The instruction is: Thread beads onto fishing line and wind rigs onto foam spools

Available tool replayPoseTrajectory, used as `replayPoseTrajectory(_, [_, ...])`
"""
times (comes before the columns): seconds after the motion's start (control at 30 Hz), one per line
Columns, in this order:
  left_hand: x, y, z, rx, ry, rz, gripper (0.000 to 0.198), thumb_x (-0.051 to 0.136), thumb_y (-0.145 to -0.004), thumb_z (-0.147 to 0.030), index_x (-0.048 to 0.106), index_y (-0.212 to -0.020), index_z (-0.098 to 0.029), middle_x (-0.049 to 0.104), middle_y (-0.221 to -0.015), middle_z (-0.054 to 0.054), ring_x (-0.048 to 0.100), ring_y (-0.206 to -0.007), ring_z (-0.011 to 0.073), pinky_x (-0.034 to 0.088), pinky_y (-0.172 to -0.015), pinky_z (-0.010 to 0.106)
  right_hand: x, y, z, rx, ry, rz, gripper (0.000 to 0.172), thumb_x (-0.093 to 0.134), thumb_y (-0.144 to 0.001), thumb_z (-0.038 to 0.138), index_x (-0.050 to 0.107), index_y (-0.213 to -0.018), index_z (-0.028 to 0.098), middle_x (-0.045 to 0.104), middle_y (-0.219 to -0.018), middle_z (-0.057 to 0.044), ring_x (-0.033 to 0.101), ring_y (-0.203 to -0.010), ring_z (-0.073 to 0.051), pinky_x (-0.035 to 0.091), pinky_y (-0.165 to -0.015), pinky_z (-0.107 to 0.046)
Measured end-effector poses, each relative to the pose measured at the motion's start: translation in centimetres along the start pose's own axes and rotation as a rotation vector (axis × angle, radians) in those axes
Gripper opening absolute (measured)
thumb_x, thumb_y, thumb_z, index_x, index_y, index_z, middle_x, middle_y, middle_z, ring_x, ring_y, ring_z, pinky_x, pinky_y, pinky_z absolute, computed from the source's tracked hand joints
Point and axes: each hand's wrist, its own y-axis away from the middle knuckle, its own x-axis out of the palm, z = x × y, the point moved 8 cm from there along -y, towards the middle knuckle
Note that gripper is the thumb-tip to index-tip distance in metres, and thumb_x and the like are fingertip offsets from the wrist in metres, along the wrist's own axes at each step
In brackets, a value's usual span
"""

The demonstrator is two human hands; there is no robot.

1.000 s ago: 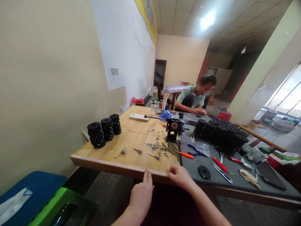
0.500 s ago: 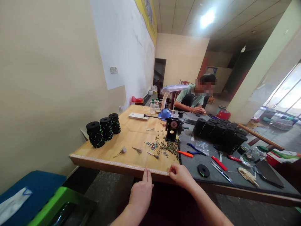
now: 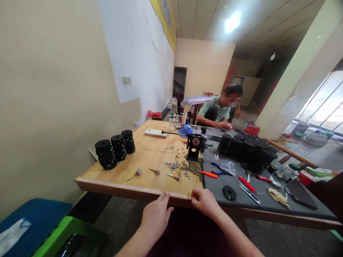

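Note:
A measuring tape (image 3: 125, 187) runs along the front edge of the wooden table (image 3: 150, 157). My left hand (image 3: 157, 212) rests at this edge, its index and middle fingers stretched out onto the tape and the thumb apart. To its right my right hand (image 3: 205, 201) is closed in a pinch at the tape's right end; whatever lies between the fingertips is too small to make out. Just beyond the hands are several small brush-like bundles (image 3: 173, 176), scattered coloured beads (image 3: 171, 166) and a heap of tiny dark-gold pieces (image 3: 194, 166).
Black spools (image 3: 105, 153) stand at the left, more spools (image 3: 248, 150) at the right. A black winding device (image 3: 193, 148) stands mid-table. The grey mat (image 3: 214, 189) bears blue-handled pliers (image 3: 221, 169), tweezers (image 3: 249, 192) and a flat spool (image 3: 229, 192). Another person (image 3: 218, 110) sits across the table.
My left hand has shifted slightly left along the tape, and its thumb now stands out from the fingers. My right hand stays pinched at the tape's right end. The view has tilted slightly.

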Motion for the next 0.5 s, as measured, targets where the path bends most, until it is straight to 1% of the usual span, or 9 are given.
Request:
replayPoseTrajectory(0.03, [-0.6,0.1,-0.3,0.031,0.079,-0.029,0.039,0.052,-0.083,-0.018,0.057,-0.122,-0.015,0.061,-0.127,0.014,0.063,-0.105,0.0277,0.051,-0.087,0.039,0.0,0.3,0.2,-0.013,-0.019,0.005,0.015,0.052,-0.071,0.013,0.066,-0.068,0.018,0.063,-0.058,0.001,0.05,-0.053,-0.011,0.027,-0.051,-0.02])
replayPoseTrajectory(0.07, [-1.2,0.2,-0.9,0.066,0.175,-0.055,0.038,0.052,-0.084,-0.019,0.057,-0.121,-0.016,0.063,-0.123,0.013,0.063,-0.105,0.0263,0.049,-0.089,0.037,0.0,0.6,0.3,-0.022,-0.035,0.01,0.014,0.052,-0.072,0.013,0.065,-0.069,0.018,0.062,-0.057,0.002,0.05,-0.053,-0.011,0.027,-0.051,-0.019])
replayPoseTrajectory(0.13, [-1.5,0.5,-2.3,0.129,0.416,-0.058,0.036,0.05,-0.084,-0.02,0.057,-0.119,-0.018,0.069,-0.111,0.011,0.067,-0.09,0.0223,0.049,-0.085,0.034,-0.1,1.4,0.9,-0.057,-0.084,0.013,0.014,0.051,-0.074,0.015,0.064,-0.071,0.017,0.06,-0.058,0.003,0.05,-0.054,-0.01,0.029,-0.051,-0.018])
replayPoseTrajectory(0.2, [-0.8,0.6,-3.9,0.172,0.682,0.029,0.033,0.05,-0.082,-0.02,0.057,-0.115,-0.019,0.072,-0.096,0.008,0.067,-0.068,0.0172,0.051,-0.072,0.029,-0.4,2.4,1.8,-0.112,-0.159,0.011,0.013,0.05,-0.075,0.016,0.062,-0.07,0.017,0.059,-0.058,0.003,0.049,-0.055,-0.01,0.03,-0.052,-0.017])
replayPoseTrajectory(0.27, [0.2,0.7,-5.3,0.18,0.861,0.12,0.023,0.048,-0.082,-0.019,0.06,-0.102,-0.018,0.071,-0.08,0.004,0.062,-0.057,0.0145,0.049,-0.06,0.024,-0.9,3.4,2.8,-0.17,-0.229,0.011,0.012,0.05,-0.075,0.015,0.061,-0.069,0.017,0.06,-0.06,0.003,0.048,-0.055,-0.01,0.032,-0.053,-0.017])
replayPoseTrajectory(0.3, [0.5,0.7,-5.7,0.18,0.897,0.139,0.018,0.047,-0.083,-0.02,0.061,-0.094,-0.017,0.068,-0.074,0.003,0.06,-0.056,0.0142,0.046,-0.057,0.023,-1.2,3.9,3.2,-0.191,-0.249,0.01,0.012,0.05,-0.075,0.015,0.061,-0.069,0.017,0.06,-0.061,0.003,0.049,-0.056,-0.01,0.032,-0.054,-0.017])
replayPoseTrajectory(0.37, [0.7,0.7,-6.0,0.185,0.891,0.119,0.015,0.045,-0.084,-0.023,0.058,-0.078,-0.017,0.062,-0.065,0.001,0.055,-0.058,0.014,0.041,-0.055,0.022,-1.7,4.7,3.8,-0.213,-0.262,0.009,0.012,0.05,-0.075,0.014,0.061,-0.071,0.017,0.061,-0.064,0.002,0.051,-0.059,-0.01,0.034,-0.056,-0.017])
replayPoseTrajectory(0.43, [0.5,0.8,-6.1,0.209,0.86,0.092,0.018,0.044,-0.084,-0.025,0.054,-0.071,-0.018,0.056,-0.063,-0.001,0.049,-0.059,0.0135,0.037,-0.056,0.023,-2.1,5.3,4.0,-0.215,-0.277,0.019,0.012,0.051,-0.076,0.013,0.062,-0.074,0.017,0.063,-0.067,0.001,0.052,-0.062,-0.011,0.036,-0.058,-0.018])
replayPoseTrajectory(0.5, [0.5,1.0,-6.1,0.233,0.845,0.104,0.019,0.044,-0.084,-0.026,0.053,-0.07,-0.018,0.051,-0.06,-0.003,0.044,-0.057,0.0127,0.033,-0.054,0.023,-2.1,5.7,3.9,-0.191,-0.313,0.042,0.012,0.051,-0.076,0.013,0.062,-0.075,0.017,0.063,-0.068,0.001,0.052,-0.063,-0.012,0.036,-0.058,-0.018])
